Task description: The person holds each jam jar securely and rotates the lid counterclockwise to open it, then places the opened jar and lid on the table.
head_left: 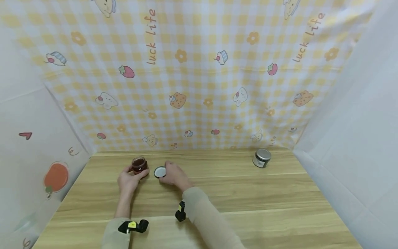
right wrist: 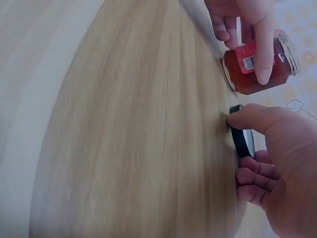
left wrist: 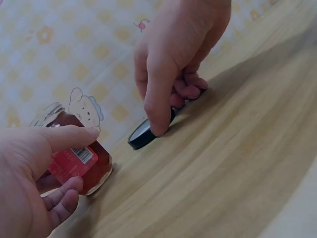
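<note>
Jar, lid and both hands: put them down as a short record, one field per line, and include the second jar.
open jar: upright, reddish-brown contents, red label with barcode
left hand: grips the open jar
lid: off the open jar and beside it, pale inside facing up, black rim
right hand: holds the lid by its edge
second jar: upright at the right, near the back of the table, silver-coloured lid on

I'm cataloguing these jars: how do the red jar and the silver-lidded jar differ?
The red jar is open, while the silver-lidded jar is closed. The left hand holds the red jar; no hand touches the silver-lidded jar. Both stand on the table.
</note>
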